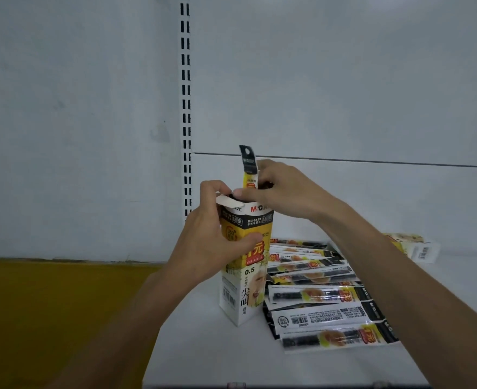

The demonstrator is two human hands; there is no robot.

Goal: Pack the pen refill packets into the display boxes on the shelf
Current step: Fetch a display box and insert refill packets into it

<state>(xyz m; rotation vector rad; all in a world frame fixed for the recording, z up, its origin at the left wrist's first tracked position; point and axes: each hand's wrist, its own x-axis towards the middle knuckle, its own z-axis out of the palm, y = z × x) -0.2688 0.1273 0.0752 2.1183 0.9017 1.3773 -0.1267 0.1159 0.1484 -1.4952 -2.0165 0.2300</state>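
A tall yellow, white and black display box [244, 287] stands upright on the white shelf [203, 349], its top flap open. My left hand [212, 237] grips the box near its top from the left. My right hand [279, 189] pinches a pen refill packet [249, 167] that sticks up out of the box opening, its black hanging tab on top. Several more refill packets [321, 299] lie in a loose pile on the shelf just right of the box, under my right forearm.
A second display box [417, 247] lies on its side at the back right of the shelf. A slotted white upright [186, 108] runs up the grey back panel. A yellow surface [63, 318] lies left of the shelf edge.
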